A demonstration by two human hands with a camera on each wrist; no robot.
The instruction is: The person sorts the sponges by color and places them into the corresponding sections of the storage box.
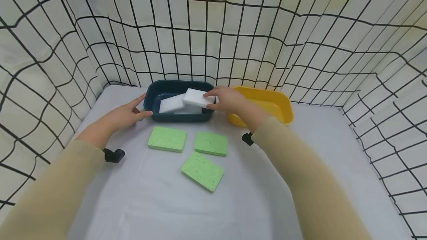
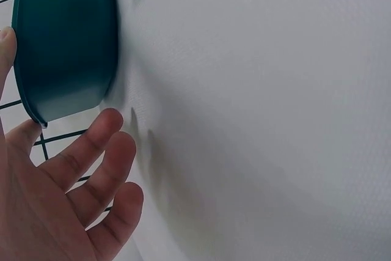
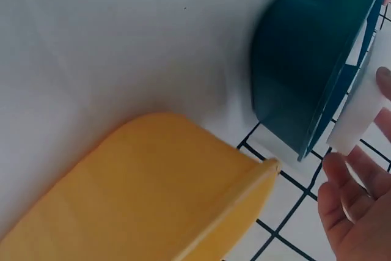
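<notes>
A dark teal plastic bin (image 1: 180,118) stands at the back, with several white sponge blocks (image 1: 171,103) inside. My right hand (image 1: 230,100) pinches one white sponge block (image 1: 197,97) between thumb and fingers, over the bin's right part; the right wrist view shows this block (image 3: 360,105) at rim height. At the bin's left end, my left hand (image 1: 123,117) touches the rim with thumb and index finger. Its other fingers (image 2: 110,163) are loosely bent, apart from the bin wall (image 2: 67,47). Three green speckled sponges (image 1: 167,139) lie flat on the cloth before the bin.
A yellow bin (image 1: 285,108) stands to the right of the teal one, partly behind my right forearm; no contents are visible in it. Black wire grid panels (image 1: 207,32) rise at the back and both sides. White cloth (image 1: 166,206) covers the table.
</notes>
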